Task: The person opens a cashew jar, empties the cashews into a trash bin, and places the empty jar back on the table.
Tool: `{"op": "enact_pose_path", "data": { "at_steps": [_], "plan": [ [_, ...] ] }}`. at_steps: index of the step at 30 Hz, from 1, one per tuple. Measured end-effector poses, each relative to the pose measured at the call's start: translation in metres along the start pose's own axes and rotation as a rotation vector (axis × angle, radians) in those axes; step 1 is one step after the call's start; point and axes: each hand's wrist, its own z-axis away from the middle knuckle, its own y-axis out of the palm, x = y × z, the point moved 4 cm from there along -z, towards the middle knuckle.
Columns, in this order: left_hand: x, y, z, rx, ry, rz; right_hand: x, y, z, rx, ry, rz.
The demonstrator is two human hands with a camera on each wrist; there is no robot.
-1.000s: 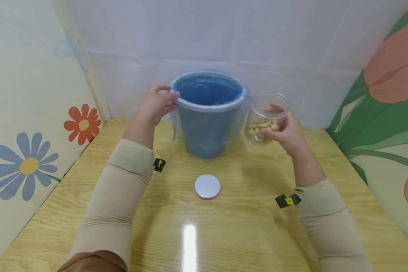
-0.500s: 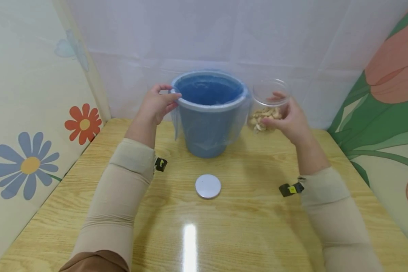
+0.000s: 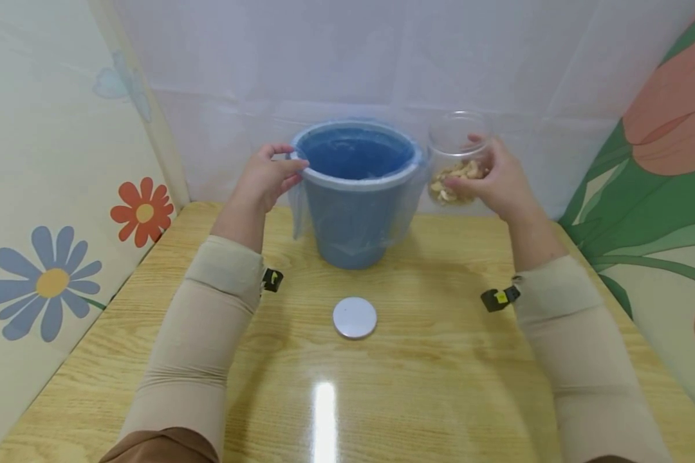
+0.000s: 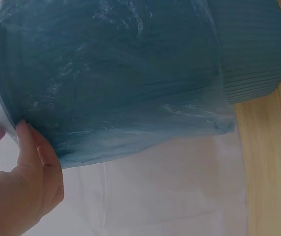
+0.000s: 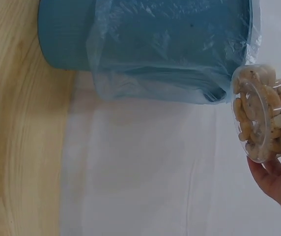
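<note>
A blue trash bin [image 3: 350, 218] stands upright at the back of the table, lined with a clear plastic bag [image 4: 180, 113] folded down over its rim. My left hand [image 3: 266, 177] pinches the bin's rim and the bag on the left side, thumb on one side and fingers on the other. To the right of the bin, my right hand [image 3: 500, 183] grips a clear, lidless plastic jar [image 3: 460, 138]. Cashew nuts [image 5: 273, 120] fill its lower part. The jar is raised off the table, nearly upright, with its mouth above the height of the bin's rim.
A round white lid [image 3: 354, 317] lies flat on the wooden table [image 3: 411, 386] in front of the bin. A white sheet [image 3: 266, 58] hangs close behind. Flower-patterned panels [image 3: 52, 161] stand at both sides.
My right hand has lifted the jar of cashews higher, from beside the bin's wall to about rim level and above. The left hand stays on the rim.
</note>
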Motion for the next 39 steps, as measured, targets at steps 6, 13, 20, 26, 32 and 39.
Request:
{"op": "enact_pose_path", "data": {
  "at_steps": [6,13,20,26,32,39],
  "plan": [
    [-0.001,-0.001,0.003,0.005,-0.005,-0.019,0.007,-0.001,-0.011,0.030,0.027,0.081],
    [-0.002,-0.002,0.004,0.011,-0.001,-0.015,0.020,-0.003,-0.026,0.059,0.003,0.175],
    [-0.002,-0.002,0.005,0.011,-0.006,-0.025,0.031,-0.005,-0.036,0.075,0.034,0.250],
    [-0.002,-0.001,0.005,0.020,-0.004,-0.027,0.038,-0.004,-0.043,0.097,0.020,0.351],
    [-0.003,-0.001,0.006,0.019,-0.001,-0.041,0.044,0.002,-0.051,0.143,0.015,0.433],
    [-0.004,-0.001,0.008,0.020,-0.010,-0.058,0.052,0.007,-0.058,0.145,-0.011,0.485]
  ]
}}
